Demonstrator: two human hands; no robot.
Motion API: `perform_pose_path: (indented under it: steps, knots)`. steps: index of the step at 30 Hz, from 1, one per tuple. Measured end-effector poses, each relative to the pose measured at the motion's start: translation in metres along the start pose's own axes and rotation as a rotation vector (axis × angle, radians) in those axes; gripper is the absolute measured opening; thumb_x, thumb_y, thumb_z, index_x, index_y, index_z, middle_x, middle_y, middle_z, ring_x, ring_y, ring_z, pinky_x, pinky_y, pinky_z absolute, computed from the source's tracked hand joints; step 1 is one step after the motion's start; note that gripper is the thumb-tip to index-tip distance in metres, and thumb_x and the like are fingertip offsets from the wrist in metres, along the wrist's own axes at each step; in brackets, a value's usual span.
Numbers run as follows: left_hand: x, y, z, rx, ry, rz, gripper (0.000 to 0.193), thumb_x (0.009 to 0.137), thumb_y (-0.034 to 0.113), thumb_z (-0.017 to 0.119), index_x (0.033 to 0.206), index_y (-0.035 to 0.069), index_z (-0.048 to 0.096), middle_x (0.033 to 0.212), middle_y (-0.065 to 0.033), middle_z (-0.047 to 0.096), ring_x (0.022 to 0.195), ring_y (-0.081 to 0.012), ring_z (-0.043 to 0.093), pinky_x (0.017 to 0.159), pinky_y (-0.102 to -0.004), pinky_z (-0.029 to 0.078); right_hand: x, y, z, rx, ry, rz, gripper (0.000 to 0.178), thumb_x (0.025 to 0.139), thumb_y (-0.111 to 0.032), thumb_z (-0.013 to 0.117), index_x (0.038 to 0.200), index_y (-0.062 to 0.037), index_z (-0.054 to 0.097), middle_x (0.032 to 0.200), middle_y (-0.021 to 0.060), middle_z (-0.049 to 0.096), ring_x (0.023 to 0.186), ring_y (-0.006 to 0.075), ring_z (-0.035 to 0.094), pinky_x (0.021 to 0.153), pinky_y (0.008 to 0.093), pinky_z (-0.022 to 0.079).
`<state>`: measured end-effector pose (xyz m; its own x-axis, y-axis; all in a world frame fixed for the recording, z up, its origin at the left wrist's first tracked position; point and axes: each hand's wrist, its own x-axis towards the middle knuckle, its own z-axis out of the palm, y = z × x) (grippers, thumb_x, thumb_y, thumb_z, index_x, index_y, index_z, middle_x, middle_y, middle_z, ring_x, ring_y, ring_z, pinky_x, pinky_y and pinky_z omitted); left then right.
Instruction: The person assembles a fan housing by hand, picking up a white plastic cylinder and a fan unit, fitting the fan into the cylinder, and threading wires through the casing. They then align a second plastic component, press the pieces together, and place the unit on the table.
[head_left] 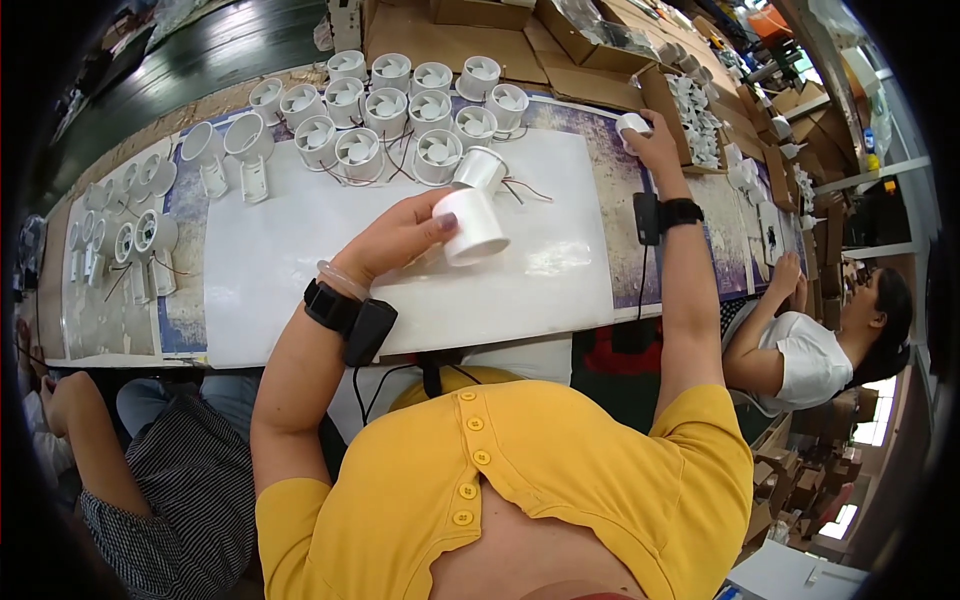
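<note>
In my left hand (408, 232), the thumb and fingers are closed on a plain white plastic cylinder (478, 232), held tilted above the white work sheet (540, 290). Just beyond it a second white cylinder (481, 167) leans on its side, with thin dark red wires (527, 188) close by. My right hand (656, 150) reaches far out to the right, beside a cardboard box. Its fingers are closed round a small white round plastic part (631, 124). Several white cylinders with fan blades (386, 107) stand in rows past my left hand, their wires trailing.
White housings with stems (250, 150) stand at the left. An open cardboard box (678, 110) of small white parts is beside my right hand. One person (800, 350) sits at the right, another in a striped top (185, 490) at the left. Cables hang from my wrist straps.
</note>
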<state>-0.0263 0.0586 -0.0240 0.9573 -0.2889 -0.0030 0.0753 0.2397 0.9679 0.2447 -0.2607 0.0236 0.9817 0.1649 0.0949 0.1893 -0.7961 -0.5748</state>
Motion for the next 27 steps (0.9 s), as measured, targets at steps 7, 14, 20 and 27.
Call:
perform_pose_path:
  steps: [7, 14, 20, 27]
  knots:
    - [-0.005, 0.007, -0.017, -0.631, 0.199, 0.267, 0.075, 0.092, 0.061, 0.035, 0.131, -0.002, 0.041, 0.111, -0.0134, 0.056, 0.083, -0.0210, 0.056, 0.075, -0.0334, 0.047, -0.121, -0.105, 0.018, 0.540, -0.938, -0.324, 0.056, 0.076, -0.012, 0.058, 0.130, -0.0029, 0.047, 0.118, 0.0085, 0.058, 0.104, 0.0167, 0.056, 0.086, 0.0265, 0.045]
    - [-0.003, 0.020, -0.016, -0.563, 0.387, 0.305, 0.097, 0.082, 0.077, 0.033, 0.129, -0.007, 0.040, 0.083, -0.0076, 0.050, 0.065, -0.0174, 0.040, 0.066, -0.0313, 0.036, -0.178, -0.137, 0.093, 0.441, -0.501, -0.872, 0.051, 0.074, -0.008, 0.067, 0.122, -0.0062, 0.049, 0.123, 0.0121, 0.053, 0.109, 0.0238, 0.054, 0.089, 0.0303, 0.044]
    - [-0.011, 0.013, -0.052, -0.833, -0.120, 0.623, 0.089, 0.085, 0.071, 0.038, 0.133, -0.004, 0.038, 0.120, -0.0227, 0.054, 0.093, -0.0311, 0.060, 0.081, -0.0404, 0.049, -0.177, -0.152, 0.114, 0.221, -0.351, -1.007, 0.043, 0.070, -0.010, 0.071, 0.108, -0.0060, 0.051, 0.121, 0.0159, 0.050, 0.105, 0.0321, 0.054, 0.087, 0.0387, 0.046]
    - [-0.032, 0.024, -0.005, -0.378, -0.024, 0.259, 0.093, 0.075, 0.073, 0.052, 0.122, -0.007, 0.046, 0.098, -0.0123, 0.056, 0.085, -0.0201, 0.054, 0.075, -0.0329, 0.044, -0.142, -0.129, 0.087, 0.035, 0.057, -1.031, 0.045, 0.069, -0.012, 0.072, 0.110, -0.0075, 0.053, 0.116, 0.0148, 0.054, 0.100, 0.0307, 0.056, 0.085, 0.0390, 0.047]
